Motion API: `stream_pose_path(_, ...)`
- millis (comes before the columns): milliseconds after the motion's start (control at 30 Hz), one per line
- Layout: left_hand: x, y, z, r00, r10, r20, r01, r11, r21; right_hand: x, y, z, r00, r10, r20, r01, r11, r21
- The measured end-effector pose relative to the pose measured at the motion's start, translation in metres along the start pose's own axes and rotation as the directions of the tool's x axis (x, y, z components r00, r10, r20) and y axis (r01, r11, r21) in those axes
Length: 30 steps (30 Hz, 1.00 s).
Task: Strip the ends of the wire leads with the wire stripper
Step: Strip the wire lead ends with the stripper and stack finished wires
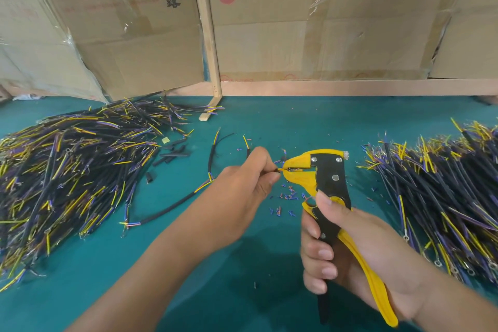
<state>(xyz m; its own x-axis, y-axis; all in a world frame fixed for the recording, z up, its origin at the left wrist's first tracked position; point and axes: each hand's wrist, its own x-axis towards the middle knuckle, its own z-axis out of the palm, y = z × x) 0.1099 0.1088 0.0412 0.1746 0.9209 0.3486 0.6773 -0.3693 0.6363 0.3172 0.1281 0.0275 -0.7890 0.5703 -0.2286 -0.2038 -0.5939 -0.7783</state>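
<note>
The left hand pinches a wire lead between thumb and fingertips and feeds its yellow end into the yellow beak of the wire stripper, which the right hand grips round both handles, over the middle of the green desk. If the lead sits too deep or crooked when the handles close, the blades could nick the strands or tear off too much insulation. Fingertips this near the beak risk a pinch.
</note>
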Motion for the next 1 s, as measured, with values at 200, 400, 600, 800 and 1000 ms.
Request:
stream_pose_path(200, 0.001, -0.004, 0.002, 1.000, 0.011, -0.019, -0.011, 1.000, 0.001, -0.003, -0.005, 0.002, 0.996, -0.005, -0.084, 0.003, 1.000, -0.028)
stream_pose_path(400, 0.002, -0.010, 0.000, 0.997, 0.041, -0.061, -0.043, 0.999, -0.019, -0.004, -0.008, 0.002, 0.992, -0.037, -0.123, 0.032, 0.999, -0.039)
stream_pose_path(600, 0.003, -0.012, -0.007, 0.994, 0.088, -0.070, -0.091, 0.995, -0.046, -0.006, -0.009, 0.005, 0.988, -0.059, -0.144, 0.053, 0.998, -0.043)
stream_pose_path(800, 0.004, -0.015, -0.012, 0.992, 0.111, -0.065, -0.114, 0.992, -0.049, -0.007, -0.011, 0.010, 0.987, -0.076, -0.144, 0.064, 0.994, -0.086)
stream_pose_path(1000, 0.004, -0.020, -0.018, 0.986, 0.104, -0.129, -0.114, 0.991, -0.073, -0.011, -0.020, 0.006, 0.985, -0.113, -0.132, 0.110, 0.994, -0.026)
